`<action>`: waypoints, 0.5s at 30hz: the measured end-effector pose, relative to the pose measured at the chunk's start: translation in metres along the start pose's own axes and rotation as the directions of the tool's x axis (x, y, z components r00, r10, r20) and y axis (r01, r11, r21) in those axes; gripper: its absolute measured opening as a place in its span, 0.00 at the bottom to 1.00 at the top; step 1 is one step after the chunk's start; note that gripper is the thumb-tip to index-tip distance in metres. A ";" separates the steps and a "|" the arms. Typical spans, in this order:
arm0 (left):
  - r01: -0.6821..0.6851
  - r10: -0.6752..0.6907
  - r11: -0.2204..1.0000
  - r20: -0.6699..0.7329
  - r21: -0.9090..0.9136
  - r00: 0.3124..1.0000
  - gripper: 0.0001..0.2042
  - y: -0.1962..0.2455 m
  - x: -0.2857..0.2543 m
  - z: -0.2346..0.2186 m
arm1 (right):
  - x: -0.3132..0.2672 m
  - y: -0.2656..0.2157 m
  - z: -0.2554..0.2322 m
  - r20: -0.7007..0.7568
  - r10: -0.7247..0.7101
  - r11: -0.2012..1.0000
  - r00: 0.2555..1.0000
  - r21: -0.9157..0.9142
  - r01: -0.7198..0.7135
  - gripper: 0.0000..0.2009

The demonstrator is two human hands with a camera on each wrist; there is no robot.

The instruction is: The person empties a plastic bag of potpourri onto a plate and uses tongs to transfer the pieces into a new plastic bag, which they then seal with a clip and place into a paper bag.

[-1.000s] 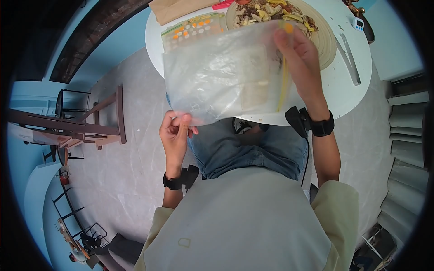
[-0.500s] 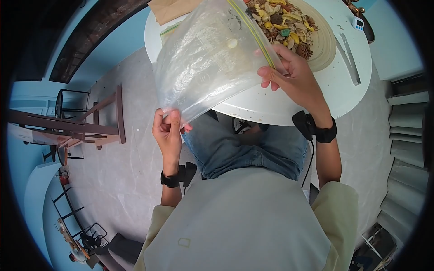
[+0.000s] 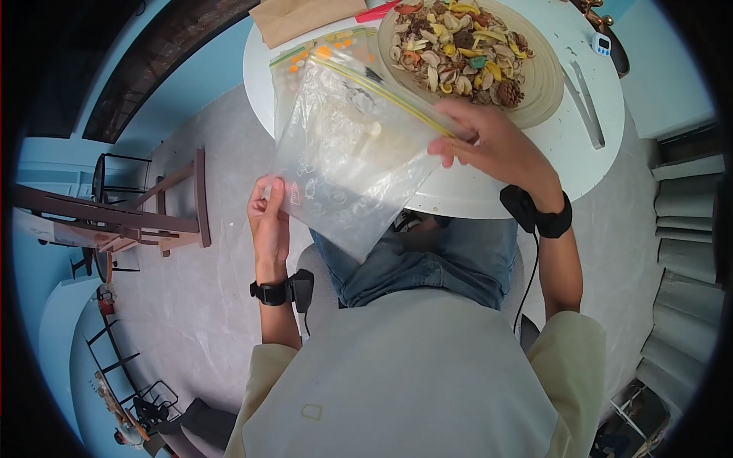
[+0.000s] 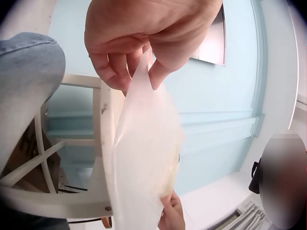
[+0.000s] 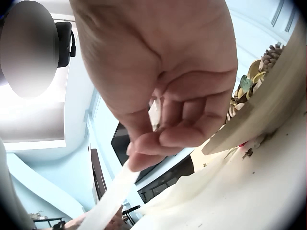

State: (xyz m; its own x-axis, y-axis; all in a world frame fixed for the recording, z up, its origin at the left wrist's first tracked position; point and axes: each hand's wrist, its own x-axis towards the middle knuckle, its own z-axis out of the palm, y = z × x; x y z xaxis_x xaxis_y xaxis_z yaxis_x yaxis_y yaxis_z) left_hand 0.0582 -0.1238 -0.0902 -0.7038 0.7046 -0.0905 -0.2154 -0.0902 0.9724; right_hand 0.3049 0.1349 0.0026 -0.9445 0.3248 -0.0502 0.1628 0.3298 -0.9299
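A translucent zip bag (image 3: 343, 153) with a yellow-green zip edge hangs tilted between both hands over the table's near edge. Its left side is pinched by the left hand (image 3: 269, 221) between thumb and fingers. At the right end of the zip, the right hand (image 3: 504, 149) pinches the corner. In the left wrist view, thumb and fingers of the left hand (image 4: 148, 38) grip the bag (image 4: 141, 143). The right wrist view shows the right hand (image 5: 163, 72) with fingertips closed on the bag's edge (image 5: 110, 196). Something pale shows through the plastic; what it is cannot be told.
On the white table (image 3: 603, 164) are a round plate (image 3: 546, 107) of dried petals and cones (image 3: 466, 53), metal tongs (image 3: 586, 107), a timer (image 3: 602, 43), brown paper (image 3: 305, 17) and another zip bag with orange dots (image 3: 286, 69). A wooden chair (image 3: 202, 195) stands left.
The bag has swung down and leans differently, uncovering the plate and dotted bag. The left hand has moved slightly left; the right hand went from the bag's top corner down towards the person.
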 end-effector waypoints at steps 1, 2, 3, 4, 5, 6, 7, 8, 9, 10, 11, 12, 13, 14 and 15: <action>-0.003 0.003 1.000 0.000 0.002 1.000 0.11 -0.002 -0.001 -0.004 | 0.006 -0.002 -0.002 -0.080 -0.013 0.997 0.997 -0.080 0.007 0.19; -0.026 0.028 0.998 -0.029 0.057 0.999 0.10 -0.001 -0.002 -0.001 | 0.013 -0.005 -0.004 -0.161 -0.032 0.987 0.986 -0.160 0.006 0.19; -0.046 0.053 0.993 -0.055 0.113 0.997 0.09 0.003 -0.003 0.001 | 0.023 -0.010 -0.007 -0.164 -0.034 0.987 0.986 -0.158 0.008 0.19; -0.047 0.053 0.992 -0.052 0.117 0.997 0.09 0.008 0.000 0.002 | 0.038 -0.018 -0.011 -0.214 -0.068 0.982 0.974 -0.188 0.028 0.19; -0.087 0.092 0.984 -0.029 0.157 0.995 0.11 0.017 0.006 0.004 | 0.051 -0.023 -0.013 -0.262 -0.104 0.974 0.959 -0.220 0.046 0.20; -0.128 0.132 0.972 -0.006 0.195 0.991 0.13 0.025 0.013 0.008 | 0.061 -0.026 -0.012 -0.265 -0.106 0.974 0.958 -0.220 0.047 0.20; -0.133 0.136 0.972 -0.004 0.195 0.991 0.13 0.032 0.020 0.015 | 0.073 -0.028 -0.010 -0.357 -0.241 0.935 0.902 -0.336 0.116 0.20; -0.167 0.181 0.960 -0.043 0.227 0.983 0.14 0.038 0.028 0.024 | 0.084 -0.030 -0.007 -0.426 -0.377 0.875 0.822 -0.454 0.167 0.20; -0.197 0.225 0.945 -0.082 0.259 0.971 0.15 0.041 0.036 0.031 | 0.094 -0.030 -0.003 -0.467 -0.510 0.799 0.722 -0.568 0.196 0.20; -0.204 0.242 0.937 -0.104 0.285 0.965 0.18 0.037 0.046 0.032 | 0.103 -0.029 0.001 -0.480 -0.635 0.708 0.606 -0.675 0.207 0.20; -0.207 0.246 0.936 -0.107 0.284 0.963 0.18 0.033 0.051 0.036 | 0.108 -0.027 0.004 -0.466 -0.746 0.606 0.476 -0.771 0.195 0.20; -0.268 0.324 0.894 -0.105 0.360 0.940 0.18 0.029 0.055 0.043 | 0.104 -0.024 0.011 -0.462 -0.749 0.602 0.475 -0.773 0.197 0.20; -0.321 0.397 0.843 -0.096 0.432 0.913 0.19 0.024 0.058 0.047 | 0.093 -0.020 0.025 -0.388 -0.699 0.646 0.600 -0.703 0.298 0.20; -0.302 0.422 0.751 -0.075 0.587 0.904 0.19 0.016 0.061 0.043 | 0.081 -0.015 0.038 -0.294 -0.642 0.695 0.708 -0.613 0.376 0.21; -0.301 0.417 0.753 -0.071 0.585 0.906 0.19 0.013 0.061 0.043 | 0.070 -0.010 0.049 -0.296 -0.638 0.697 0.711 -0.614 0.371 0.21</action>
State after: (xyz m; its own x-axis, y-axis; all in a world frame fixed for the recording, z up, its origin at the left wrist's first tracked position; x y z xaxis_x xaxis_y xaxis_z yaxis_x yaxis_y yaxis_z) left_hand 0.0417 -0.0515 -0.0734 -0.7758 0.5505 0.3084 0.4454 0.1317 0.8856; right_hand 0.2232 0.1110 -0.0097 -0.6905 0.2827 0.6658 -0.0612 0.8943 -0.4433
